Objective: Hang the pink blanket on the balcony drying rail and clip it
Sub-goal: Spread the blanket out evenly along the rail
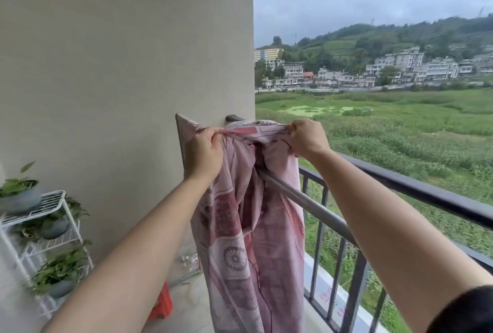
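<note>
The pink patterned blanket (240, 239) hangs bunched in front of me, draped over the silver drying rail (306, 203) that runs from the wall toward the lower right. My left hand (204, 155) grips the blanket's upper edge on the left. My right hand (306, 139) grips the same edge on the right, above the rail. The edge is stretched between both hands. No clip is visible.
The dark balcony railing (416, 186) runs just beyond the drying rail. A beige wall (120, 66) stands to the left. A white wire shelf (53, 204) with potted plants is at the lower left, and an orange stool (162, 303) is on the floor.
</note>
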